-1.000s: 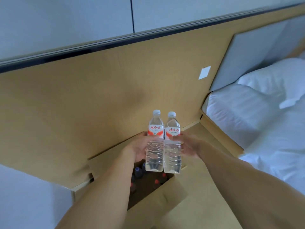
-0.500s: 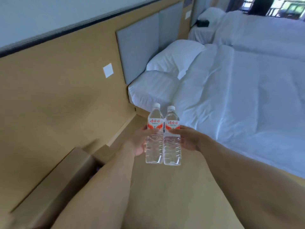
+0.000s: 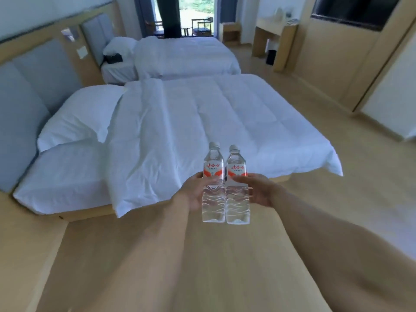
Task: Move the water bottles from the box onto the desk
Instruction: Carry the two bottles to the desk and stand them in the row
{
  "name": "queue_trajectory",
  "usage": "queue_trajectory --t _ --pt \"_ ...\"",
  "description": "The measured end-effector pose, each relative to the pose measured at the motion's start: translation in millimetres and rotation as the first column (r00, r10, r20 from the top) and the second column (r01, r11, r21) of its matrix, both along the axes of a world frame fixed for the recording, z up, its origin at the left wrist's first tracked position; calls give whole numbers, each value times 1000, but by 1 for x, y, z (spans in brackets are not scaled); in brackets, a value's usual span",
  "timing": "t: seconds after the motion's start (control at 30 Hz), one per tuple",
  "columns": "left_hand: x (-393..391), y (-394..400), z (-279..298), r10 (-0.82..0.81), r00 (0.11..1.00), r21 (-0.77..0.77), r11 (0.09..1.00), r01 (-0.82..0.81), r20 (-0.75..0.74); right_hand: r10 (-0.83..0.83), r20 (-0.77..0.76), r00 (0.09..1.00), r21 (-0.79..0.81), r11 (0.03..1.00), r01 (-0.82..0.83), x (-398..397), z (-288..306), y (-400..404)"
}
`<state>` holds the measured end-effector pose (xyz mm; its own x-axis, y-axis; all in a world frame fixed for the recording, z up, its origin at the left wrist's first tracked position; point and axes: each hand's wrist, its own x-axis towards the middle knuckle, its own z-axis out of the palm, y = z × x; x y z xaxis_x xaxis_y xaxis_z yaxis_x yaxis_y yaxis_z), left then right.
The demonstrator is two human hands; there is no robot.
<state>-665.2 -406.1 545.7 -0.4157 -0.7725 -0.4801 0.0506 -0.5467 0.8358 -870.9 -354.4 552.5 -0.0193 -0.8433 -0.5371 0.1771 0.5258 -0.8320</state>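
Standing upright, touching, two water bottles (image 3: 225, 185) are pressed between left grip (image 3: 194, 192) and right grip (image 3: 258, 190).

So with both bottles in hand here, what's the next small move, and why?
Probably keep turning right and carry them toward the desk. The left hand grips the left bottle and the right hand the right bottle, upright and side by side in the air near the bed, while the desk stands far across the room.

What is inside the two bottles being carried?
Both water bottles look full of clear liquid, white caps on. The left hand and right hand cover part of their sides.
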Motion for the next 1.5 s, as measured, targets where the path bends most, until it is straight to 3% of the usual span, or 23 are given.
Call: queue_trajectory --t 0.2,0.6,1.0,1.37,1.5 --pt "-134 3 12 -270 963 -45 962 269 -23 -300 49 953 -27 953 302 -108 11 62" --pt "-326 20 22 -654 750 -111 756 645 -93 -628 73 775 -115 766 632 -241 15 143" --pt "-456 -51 21 -822 569 -136 567 812 -31 -791 -8 612 -75 610 789 -328 16 98" --pt "-551 -60 13 -867 498 -103 497 862 -14 -858 -46 511 -32 513 858 -399 14 95" --pt "-589 -52 6 -873 488 -96 485 869 8 -855 -43 517 -14 518 855 -436 5 103"
